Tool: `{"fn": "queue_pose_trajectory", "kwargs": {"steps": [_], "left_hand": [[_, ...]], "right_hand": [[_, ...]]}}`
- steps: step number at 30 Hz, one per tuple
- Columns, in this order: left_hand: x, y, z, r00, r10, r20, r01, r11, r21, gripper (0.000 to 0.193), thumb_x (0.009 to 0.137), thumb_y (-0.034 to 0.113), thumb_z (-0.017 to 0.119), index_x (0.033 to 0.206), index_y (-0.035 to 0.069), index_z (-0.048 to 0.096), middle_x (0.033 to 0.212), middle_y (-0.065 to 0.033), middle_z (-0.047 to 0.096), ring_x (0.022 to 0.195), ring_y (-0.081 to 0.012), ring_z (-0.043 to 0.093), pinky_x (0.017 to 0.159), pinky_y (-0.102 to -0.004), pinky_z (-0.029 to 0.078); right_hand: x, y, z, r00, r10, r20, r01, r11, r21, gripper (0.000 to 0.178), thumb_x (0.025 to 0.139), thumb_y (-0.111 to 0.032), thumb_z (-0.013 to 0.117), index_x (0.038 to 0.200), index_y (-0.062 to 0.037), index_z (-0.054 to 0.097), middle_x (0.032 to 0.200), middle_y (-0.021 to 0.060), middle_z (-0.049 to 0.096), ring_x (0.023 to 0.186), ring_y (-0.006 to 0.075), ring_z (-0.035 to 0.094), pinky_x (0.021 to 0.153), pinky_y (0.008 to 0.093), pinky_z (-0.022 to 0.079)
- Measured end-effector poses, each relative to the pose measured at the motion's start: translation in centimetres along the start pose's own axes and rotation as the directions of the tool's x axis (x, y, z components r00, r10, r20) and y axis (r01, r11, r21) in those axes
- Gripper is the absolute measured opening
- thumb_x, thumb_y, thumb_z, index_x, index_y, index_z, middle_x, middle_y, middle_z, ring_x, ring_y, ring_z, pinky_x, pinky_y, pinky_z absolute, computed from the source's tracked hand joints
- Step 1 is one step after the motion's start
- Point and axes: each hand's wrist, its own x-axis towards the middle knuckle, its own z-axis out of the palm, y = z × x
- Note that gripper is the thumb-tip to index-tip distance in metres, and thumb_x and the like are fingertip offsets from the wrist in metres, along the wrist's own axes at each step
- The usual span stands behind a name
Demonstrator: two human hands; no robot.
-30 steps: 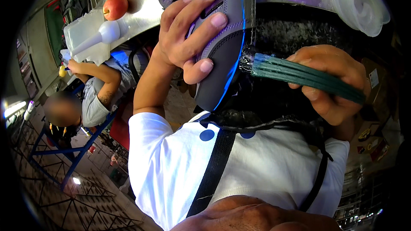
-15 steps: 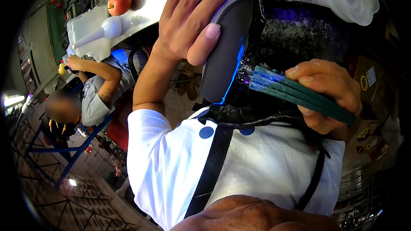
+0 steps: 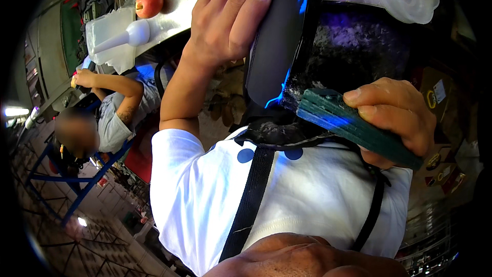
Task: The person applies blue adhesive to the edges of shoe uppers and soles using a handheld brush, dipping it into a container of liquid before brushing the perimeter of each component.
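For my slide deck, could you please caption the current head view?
Left hand holding a dark grey, blue-edged shoe; right hand holding a flat, green-handled brush at its edge.

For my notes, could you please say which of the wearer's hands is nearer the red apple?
Left: the left hand, on the shoe, is right of the apple; the right hand, holding the green tool, is farther right, lower in view.
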Motion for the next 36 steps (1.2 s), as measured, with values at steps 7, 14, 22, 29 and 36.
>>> {"fn": "queue_pose_trajectory", "kwargs": {"steps": [7,14,22,29,36], "left_hand": [[1.4,0.5,-0.3,0.988,-0.151,0.025,0.149,0.987,0.06,0.04,0.088,-0.003,0.062,0.122,-0.008,0.042,0.12,-0.0379,0.063,0.102,-0.049,0.07,0.082,-0.0544,0.059],[3.8,0.5,-0.9,0.955,-0.275,0.109,0.255,0.951,0.173,0.053,0.082,0.017,0.069,0.128,-0.004,0.05,0.117,-0.0246,0.069,0.101,-0.0402,0.071,0.083,-0.048,0.058],[7.8,-0.8,-0.9,0.948,-0.299,0.106,0.292,0.953,0.077,0.075,0.067,0.02,0.08,0.132,0.002,0.049,0.115,-0.0183,0.07,0.094,-0.0356,0.073,0.082,-0.0429,0.058],[10.7,-2.9,-2.1,0.901,-0.341,0.268,0.346,0.938,0.029,0.091,0.06,0.03,0.088,0.137,0.007,0.046,0.107,-0.0176,0.071,0.089,-0.0389,0.072,0.077,-0.0449,0.058],[14.4,-5.1,-2.8,0.686,-0.409,0.602,0.481,0.875,0.046,0.104,0.065,0.049,0.089,0.14,-0.003,0.039,0.096,-0.026,0.071,0.091,-0.0442,0.07,0.079,-0.0494,0.057]], "right_hand": [[1.6,-2.4,-0.5,0.998,-0.063,0.01,0.064,0.973,-0.22,0.032,0.098,-0.028,0.068,0.107,0.0023,0.064,0.096,0.0233,0.073,0.066,0.0229,0.069,0.053,0.0287,0.053],[5.6,-5.7,-3.6,0.99,-0.009,0.142,0.066,0.912,-0.404,0.031,0.097,-0.027,0.069,0.105,0.0032,0.063,0.095,0.0237,0.073,0.068,0.0239,0.069,0.058,0.0304,0.056],[11.6,-6.3,-8.6,0.953,0.046,0.299,0.108,0.872,-0.478,0.029,0.085,-0.021,0.079,0.1,0.0001,0.067,0.092,0.0238,0.074,0.082,0.0326,0.075,0.075,0.0373,0.061],[14.5,-7.5,-8.8,0.949,0.106,0.296,0.106,0.778,-0.619,0.02,0.092,-0.011,0.069,0.107,0.0014,0.066,0.099,0.0261,0.073,0.09,0.031,0.075,0.077,0.0349,0.062],[16.6,-7.3,-11.0,0.928,0.127,0.351,0.124,0.782,-0.611,0.028,0.092,-0.007,0.068,0.117,0.006,0.062,0.106,0.0267,0.071,0.093,0.0312,0.075,0.08,0.0358,0.062]]}}
